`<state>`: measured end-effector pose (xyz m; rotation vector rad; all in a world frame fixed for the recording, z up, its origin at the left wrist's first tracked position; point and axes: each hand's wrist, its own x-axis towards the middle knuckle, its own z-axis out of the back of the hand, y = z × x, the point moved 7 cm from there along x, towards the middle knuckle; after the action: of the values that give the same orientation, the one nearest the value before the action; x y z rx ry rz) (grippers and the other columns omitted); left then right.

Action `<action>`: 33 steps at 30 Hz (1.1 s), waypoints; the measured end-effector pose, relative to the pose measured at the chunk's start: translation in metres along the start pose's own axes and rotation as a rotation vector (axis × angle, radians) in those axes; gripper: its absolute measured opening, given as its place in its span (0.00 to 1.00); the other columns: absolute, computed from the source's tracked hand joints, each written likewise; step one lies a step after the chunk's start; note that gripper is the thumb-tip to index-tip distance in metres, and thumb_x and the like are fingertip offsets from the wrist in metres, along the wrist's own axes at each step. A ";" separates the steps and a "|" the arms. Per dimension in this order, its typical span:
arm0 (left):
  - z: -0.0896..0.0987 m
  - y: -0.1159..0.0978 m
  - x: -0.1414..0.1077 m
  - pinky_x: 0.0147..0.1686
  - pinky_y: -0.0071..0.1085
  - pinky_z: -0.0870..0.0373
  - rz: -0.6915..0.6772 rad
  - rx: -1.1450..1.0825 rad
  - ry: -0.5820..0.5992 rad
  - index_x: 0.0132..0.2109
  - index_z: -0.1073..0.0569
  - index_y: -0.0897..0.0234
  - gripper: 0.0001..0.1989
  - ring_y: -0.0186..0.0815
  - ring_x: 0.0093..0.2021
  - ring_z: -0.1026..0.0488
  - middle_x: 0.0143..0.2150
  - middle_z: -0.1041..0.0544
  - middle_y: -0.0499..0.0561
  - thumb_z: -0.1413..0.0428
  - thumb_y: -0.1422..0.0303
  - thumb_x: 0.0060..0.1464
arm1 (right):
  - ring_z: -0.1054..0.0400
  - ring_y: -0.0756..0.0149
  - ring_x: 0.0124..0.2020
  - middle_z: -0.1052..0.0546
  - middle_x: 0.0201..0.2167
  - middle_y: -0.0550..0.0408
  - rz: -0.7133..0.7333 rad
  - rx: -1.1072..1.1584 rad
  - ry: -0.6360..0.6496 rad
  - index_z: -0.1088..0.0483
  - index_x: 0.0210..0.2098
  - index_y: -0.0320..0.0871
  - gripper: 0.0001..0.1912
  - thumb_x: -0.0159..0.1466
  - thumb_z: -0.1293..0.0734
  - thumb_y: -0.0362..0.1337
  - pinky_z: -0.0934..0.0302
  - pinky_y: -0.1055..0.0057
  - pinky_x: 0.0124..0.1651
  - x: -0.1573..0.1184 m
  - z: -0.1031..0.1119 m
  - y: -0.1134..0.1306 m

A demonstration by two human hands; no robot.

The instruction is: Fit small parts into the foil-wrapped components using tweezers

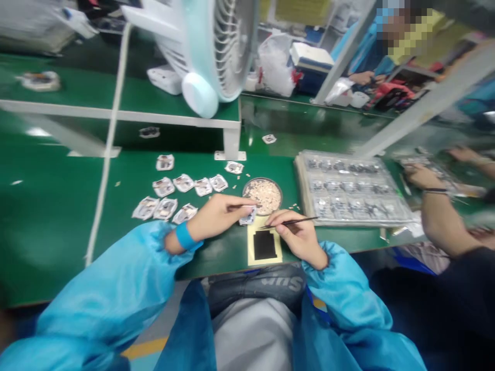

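Note:
My left hand [214, 216] pinches a small white part [248, 215] just in front of a round dish [263, 195] of tiny pale pieces. Dark, thin tweezers [299, 221] are held in my right hand [297, 237], their tip pointing left toward that part. Below the tip lies a yellow sheet [250, 252] bearing a black rectangle [265, 245]. Several similar white parts [183, 183] with dark and metallic insides are spread on the green table [209, 257] beyond and left of my left hand. A few tiny pieces are scattered around the dish.
Stacked clear trays [348, 188] of metallic parts stand right of the dish. A pale blue fan [201, 51] sits on a raised shelf [154, 116]. A white cord [112, 134] runs down at left. Another person's arm [441, 221] reaches in at right; a further person is across the table.

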<state>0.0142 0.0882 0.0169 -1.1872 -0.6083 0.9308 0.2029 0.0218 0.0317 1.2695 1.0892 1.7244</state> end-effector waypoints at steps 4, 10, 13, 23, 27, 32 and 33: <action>0.004 -0.001 0.002 0.49 0.36 0.21 -0.006 -0.071 -0.034 0.56 0.24 0.63 0.21 0.41 0.46 0.19 0.53 0.18 0.56 0.36 0.63 0.57 | 0.23 0.57 0.41 0.19 0.37 0.48 0.007 -0.083 -0.206 0.29 0.33 0.47 0.20 0.74 0.42 0.50 0.28 0.54 0.48 0.001 0.055 0.050; 0.004 -0.004 0.002 0.40 0.33 0.20 -0.002 -0.055 -0.065 0.50 0.23 0.61 0.19 0.39 0.39 0.19 0.45 0.17 0.53 0.35 0.58 0.55 | 0.30 0.64 0.31 0.24 0.27 0.55 -0.056 -0.877 -0.770 0.22 0.37 0.42 0.11 0.65 0.30 0.44 0.32 0.65 0.41 0.034 0.240 0.070; 0.005 -0.001 0.004 0.26 0.29 0.25 0.082 -0.054 -0.061 0.44 0.22 0.63 0.19 0.39 0.30 0.20 0.35 0.17 0.53 0.36 0.53 0.54 | 0.29 0.63 0.30 0.23 0.26 0.53 -0.488 -1.068 -0.646 0.20 0.37 0.37 0.10 0.61 0.28 0.38 0.34 0.65 0.41 0.054 0.302 0.015; 0.021 -0.001 0.004 0.30 0.31 0.24 0.039 -0.113 -0.198 0.42 0.20 0.65 0.21 0.36 0.26 0.21 0.34 0.17 0.52 0.32 0.52 0.50 | 0.26 0.58 0.36 0.20 0.29 0.48 -0.498 -1.035 -0.553 0.19 0.33 0.38 0.09 0.52 0.23 0.35 0.35 0.63 0.45 0.075 0.310 -0.003; 0.020 -0.011 0.000 0.29 0.31 0.24 0.002 -0.148 -0.232 0.38 0.18 0.65 0.21 0.37 0.27 0.23 0.29 0.18 0.52 0.31 0.51 0.47 | 0.26 0.63 0.39 0.18 0.40 0.47 -0.337 -0.918 -0.537 0.22 0.50 0.37 0.19 0.64 0.31 0.41 0.34 0.67 0.45 0.079 0.261 0.024; 0.021 -0.005 0.001 0.21 0.26 0.35 0.066 -0.239 -0.262 0.41 0.17 0.67 0.24 0.35 0.23 0.26 0.23 0.21 0.52 0.39 0.47 0.55 | 0.27 0.66 0.35 0.18 0.35 0.52 -0.158 -0.356 -0.302 0.19 0.43 0.41 0.18 0.61 0.26 0.48 0.32 0.68 0.42 0.089 0.128 0.039; 0.023 -0.004 0.001 0.19 0.26 0.39 0.068 -0.281 -0.272 0.44 0.17 0.67 0.25 0.34 0.22 0.27 0.23 0.21 0.52 0.40 0.48 0.57 | 0.27 0.66 0.35 0.18 0.34 0.53 -0.142 -0.290 -0.274 0.19 0.40 0.41 0.16 0.59 0.24 0.47 0.32 0.68 0.42 0.092 0.103 0.039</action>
<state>-0.0027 0.1002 0.0269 -1.3473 -0.9454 1.1002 0.2767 0.1115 0.1166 1.1729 0.7232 1.4872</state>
